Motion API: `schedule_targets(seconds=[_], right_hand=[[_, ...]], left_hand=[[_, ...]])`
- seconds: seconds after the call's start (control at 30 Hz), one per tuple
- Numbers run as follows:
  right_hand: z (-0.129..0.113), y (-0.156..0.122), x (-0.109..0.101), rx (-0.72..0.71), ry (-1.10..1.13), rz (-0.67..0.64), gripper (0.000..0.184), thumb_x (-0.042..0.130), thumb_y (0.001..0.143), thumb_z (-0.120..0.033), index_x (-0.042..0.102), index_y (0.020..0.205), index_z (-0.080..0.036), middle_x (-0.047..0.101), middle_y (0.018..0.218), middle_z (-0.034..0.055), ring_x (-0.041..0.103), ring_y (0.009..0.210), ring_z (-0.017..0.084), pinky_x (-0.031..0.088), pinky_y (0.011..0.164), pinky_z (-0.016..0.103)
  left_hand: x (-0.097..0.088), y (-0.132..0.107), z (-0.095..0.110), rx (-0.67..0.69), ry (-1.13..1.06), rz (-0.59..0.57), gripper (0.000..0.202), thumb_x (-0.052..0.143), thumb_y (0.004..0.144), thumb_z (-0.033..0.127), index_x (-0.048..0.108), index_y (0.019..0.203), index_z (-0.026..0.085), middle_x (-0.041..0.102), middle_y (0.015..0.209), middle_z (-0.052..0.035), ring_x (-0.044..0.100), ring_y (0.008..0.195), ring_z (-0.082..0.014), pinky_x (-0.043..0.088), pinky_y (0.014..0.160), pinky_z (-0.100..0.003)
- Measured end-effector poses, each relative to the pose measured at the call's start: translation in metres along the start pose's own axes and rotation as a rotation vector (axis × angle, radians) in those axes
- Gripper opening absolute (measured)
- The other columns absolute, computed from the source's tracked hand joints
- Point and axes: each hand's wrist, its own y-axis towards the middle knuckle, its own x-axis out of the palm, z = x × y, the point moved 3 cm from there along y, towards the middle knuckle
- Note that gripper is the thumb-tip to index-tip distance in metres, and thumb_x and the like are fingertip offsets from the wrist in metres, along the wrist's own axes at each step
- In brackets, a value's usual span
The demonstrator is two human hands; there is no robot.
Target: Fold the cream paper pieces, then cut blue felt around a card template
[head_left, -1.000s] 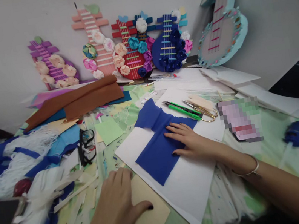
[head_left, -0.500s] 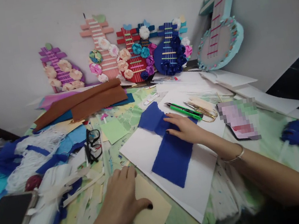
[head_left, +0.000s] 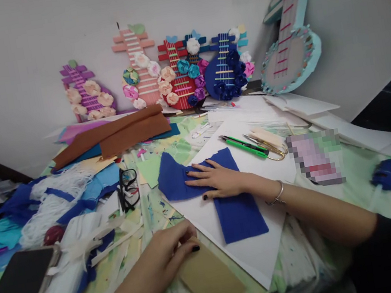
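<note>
My right hand (head_left: 219, 177) lies flat with fingers spread on dark blue paper (head_left: 242, 216), whose torn-edged shape reaches left to a pointed flap. Under it is a white sheet (head_left: 187, 208), set at an angle on the table. My left hand (head_left: 175, 250) is closed, thumb against fingers, on the upper end of a tan sheet of paper (head_left: 213, 278) near the front edge. That sheet looks slightly tilted and darker than the table around it. A green craft knife (head_left: 246, 146) and gold-handled scissors (head_left: 268, 144) rest beyond my right hand on white paper.
Black glasses (head_left: 128, 190), white string (head_left: 49, 201) and a dark phone (head_left: 25, 275) lie to the left among paper scraps. Folded brown paper (head_left: 133, 132) is at the back. Decorated paper instruments (head_left: 178, 69) lean on the wall. A pixelated pinkish object (head_left: 315, 159) sits right.
The blue paper has turned and shifted left under my right hand, which now spreads flatter over it. My left hand has gone from resting over the tan paper to pinching its end.
</note>
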Motion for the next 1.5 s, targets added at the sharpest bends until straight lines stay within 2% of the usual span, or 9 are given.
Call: schedule_targets(seconds=[0.13, 0.3, 0.47, 0.57, 0.77, 0.9, 1.13, 1.33, 1.5], right_hand=[[0.009, -0.003, -0.014, -0.035, 0.199, 0.214, 0.045, 0.038, 0.095, -0.031, 0.042, 0.139, -0.021, 0.034, 0.15, 0.0079, 0.017, 0.143, 0.021, 0.019, 0.114, 0.047], [0.026, -0.04, -0.025, 0.334, 0.413, 0.694, 0.034, 0.046, 0.086, -0.015, 0.064, 0.114, -0.02, 0.065, 0.119, 0.007, 0.059, 0.113, 0.021, 0.044, 0.1, 0.04], [0.012, -0.077, -0.005, 0.442, 0.648, 0.726, 0.032, 0.052, 0.086, -0.027, 0.06, 0.116, -0.02, 0.065, 0.116, 0.0072, 0.062, 0.105, 0.021, 0.051, 0.089, 0.037], [0.002, -0.085, 0.01, 0.419, 0.547, 0.592, 0.056, 0.065, 0.076, -0.025, 0.048, 0.13, -0.019, 0.062, 0.119, 0.0104, 0.063, 0.099, 0.022, 0.052, 0.086, 0.039], [0.004, -0.085, 0.011, 0.295, 0.3, 0.522, 0.058, 0.063, 0.076, -0.016, 0.046, 0.131, -0.022, 0.053, 0.134, 0.0114, 0.053, 0.116, 0.025, 0.046, 0.095, 0.045], [0.015, -0.083, 0.005, 0.277, 0.292, 0.504, 0.053, 0.06, 0.077, -0.012, 0.05, 0.128, -0.022, 0.057, 0.129, 0.0087, 0.054, 0.116, 0.023, 0.044, 0.098, 0.043], [0.015, -0.084, 0.001, 0.304, 0.306, 0.572, 0.046, 0.058, 0.075, -0.007, 0.059, 0.117, -0.023, 0.064, 0.116, 0.0054, 0.057, 0.107, 0.02, 0.046, 0.094, 0.038], [0.01, -0.08, 0.003, 0.382, 0.441, 0.682, 0.036, 0.048, 0.078, -0.006, 0.064, 0.105, -0.022, 0.066, 0.103, 0.0057, 0.062, 0.082, 0.015, 0.053, 0.073, 0.031], [0.02, -0.081, 0.01, 0.483, 0.521, 0.731, 0.025, 0.057, 0.077, -0.013, 0.068, 0.099, -0.021, 0.065, 0.106, 0.0068, 0.064, 0.088, 0.017, 0.055, 0.077, 0.032]], left_hand=[[-0.008, 0.02, 0.023, 0.092, -0.073, 0.003, 0.025, 0.041, 0.093, 0.036, 0.056, 0.081, 0.019, 0.062, 0.078, 0.0008, 0.055, 0.071, -0.0126, 0.039, 0.064, -0.022], [-0.012, 0.079, 0.026, 0.148, -0.096, 0.138, 0.021, 0.049, 0.088, 0.032, 0.064, 0.085, 0.018, 0.068, 0.079, 0.0002, 0.059, 0.072, -0.013, 0.042, 0.063, -0.021], [0.002, 0.143, 0.022, 0.238, 0.004, 0.172, 0.017, 0.053, 0.083, 0.026, 0.067, 0.08, 0.016, 0.067, 0.07, -0.0002, 0.059, 0.063, -0.013, 0.042, 0.056, -0.021], [0.011, 0.157, 0.016, 0.264, 0.041, 0.18, 0.011, 0.059, 0.078, 0.023, 0.068, 0.078, 0.016, 0.067, 0.07, -0.0005, 0.059, 0.063, -0.0133, 0.042, 0.057, -0.022], [-0.003, 0.137, -0.01, 0.359, 0.124, 0.204, 0.022, 0.058, 0.083, 0.026, 0.066, 0.101, 0.018, 0.068, 0.106, -0.0072, 0.059, 0.103, -0.0218, 0.043, 0.091, -0.036], [-0.002, 0.115, -0.027, 0.442, 0.456, 0.108, 0.063, 0.061, 0.079, 0.054, 0.05, 0.131, 0.02, 0.048, 0.14, -0.012, 0.038, 0.131, -0.0324, 0.031, 0.104, -0.05], [0.013, 0.102, -0.027, 0.368, 0.518, 0.162, 0.072, 0.055, 0.081, 0.057, 0.039, 0.139, 0.018, 0.038, 0.146, -0.0148, 0.029, 0.136, -0.0342, 0.026, 0.106, -0.053], [0.014, 0.102, -0.026, 0.343, 0.542, 0.176, 0.073, 0.053, 0.08, 0.06, 0.04, 0.138, 0.017, 0.037, 0.147, -0.0135, 0.029, 0.137, -0.0323, 0.022, 0.109, -0.054], [0.013, 0.102, -0.027, 0.317, 0.569, 0.188, 0.08, 0.055, 0.076, 0.063, 0.037, 0.139, 0.017, 0.035, 0.148, -0.0135, 0.027, 0.138, -0.0336, 0.011, 0.111, -0.059]])
